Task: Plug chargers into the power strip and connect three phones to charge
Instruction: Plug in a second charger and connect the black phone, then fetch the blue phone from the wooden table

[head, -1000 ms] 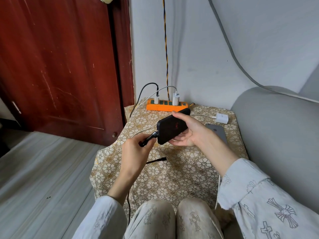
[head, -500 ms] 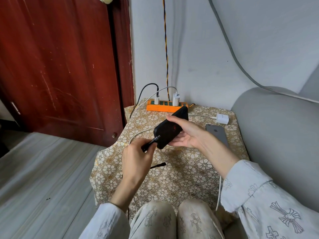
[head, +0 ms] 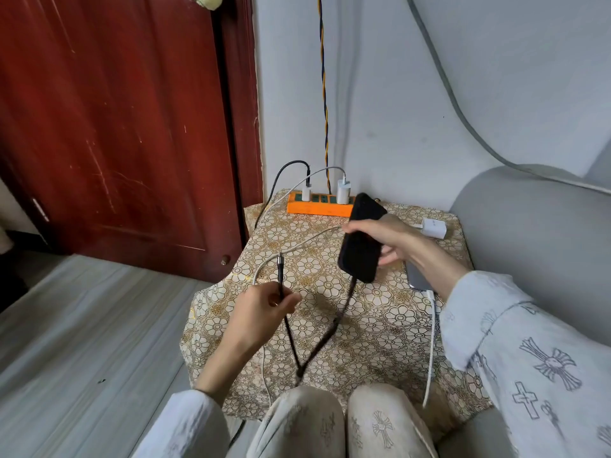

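My right hand (head: pixel 393 239) grips a black phone (head: pixel 362 239), held nearly upright above the table. A black cable (head: pixel 334 325) runs from the phone's lower end down to a fork near my knees. My left hand (head: pixel 264 309) pinches the fork's other branch (head: pixel 281 276), its metal tip pointing up. The orange power strip (head: pixel 317 209) lies at the table's far edge with two white chargers (head: pixel 343 191) plugged in. A grey phone (head: pixel 417 279) with a white cable (head: pixel 431 328) lies partly hidden under my right wrist.
A third white charger (head: pixel 433 228) lies loose on the floral tablecloth (head: pixel 363 332) at the far right. A red door (head: pixel 115 127) stands to the left, a grey sofa arm (head: pixel 535 246) to the right. A white cable (head: pixel 264 262) loops across the cloth.
My left hand let go of the plug at the phone and dropped down-left, now holding the cable's spare branch. My right hand tilted the phone upright and moved it right.
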{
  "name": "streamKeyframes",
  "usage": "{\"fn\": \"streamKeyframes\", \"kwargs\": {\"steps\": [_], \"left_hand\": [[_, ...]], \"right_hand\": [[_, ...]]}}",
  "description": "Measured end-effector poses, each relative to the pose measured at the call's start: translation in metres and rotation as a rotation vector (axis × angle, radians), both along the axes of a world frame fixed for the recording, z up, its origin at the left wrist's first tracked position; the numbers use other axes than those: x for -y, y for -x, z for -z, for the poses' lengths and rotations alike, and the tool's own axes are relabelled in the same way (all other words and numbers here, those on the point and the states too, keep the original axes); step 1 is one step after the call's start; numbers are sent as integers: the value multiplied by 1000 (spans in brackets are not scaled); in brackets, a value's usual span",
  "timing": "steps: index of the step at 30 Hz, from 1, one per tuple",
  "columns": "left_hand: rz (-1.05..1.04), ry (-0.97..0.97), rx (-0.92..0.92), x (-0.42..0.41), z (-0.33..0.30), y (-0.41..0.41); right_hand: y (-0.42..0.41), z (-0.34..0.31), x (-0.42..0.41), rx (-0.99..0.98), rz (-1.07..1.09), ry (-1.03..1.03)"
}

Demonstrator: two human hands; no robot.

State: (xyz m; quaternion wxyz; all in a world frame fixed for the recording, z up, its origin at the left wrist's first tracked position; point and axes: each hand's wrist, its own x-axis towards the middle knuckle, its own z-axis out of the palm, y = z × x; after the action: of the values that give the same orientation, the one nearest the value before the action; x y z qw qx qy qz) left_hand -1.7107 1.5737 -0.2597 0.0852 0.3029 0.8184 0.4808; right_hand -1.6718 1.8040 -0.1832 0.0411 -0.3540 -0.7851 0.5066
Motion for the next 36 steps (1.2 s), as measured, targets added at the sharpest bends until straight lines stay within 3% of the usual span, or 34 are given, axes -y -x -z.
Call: {"fn": "streamKeyframes", "kwargs": {"steps": [5, 11, 17, 22, 25, 32, 36], "left_hand": [[144, 181, 110, -13, 16, -4], [205, 353, 95, -18, 28, -4], [113, 444, -163, -17, 15, 14], [-78, 286, -412, -33, -9, 20], [-35, 271, -523, -49, -8, 25], [309, 704, -470, -107, 3, 73], [417, 991, -361, -141, -4, 118]], "right_hand": [[0, 12, -12, 190, 58, -228], [19, 20, -4, 460, 14, -533], [21, 29, -15, 587, 25, -659], [22, 31, -19, 608, -15, -766], [16, 37, -23, 597, -94, -785], [18, 37, -56, 359, -194, -802], [39, 53, -90, 544, -362, -856]]}}
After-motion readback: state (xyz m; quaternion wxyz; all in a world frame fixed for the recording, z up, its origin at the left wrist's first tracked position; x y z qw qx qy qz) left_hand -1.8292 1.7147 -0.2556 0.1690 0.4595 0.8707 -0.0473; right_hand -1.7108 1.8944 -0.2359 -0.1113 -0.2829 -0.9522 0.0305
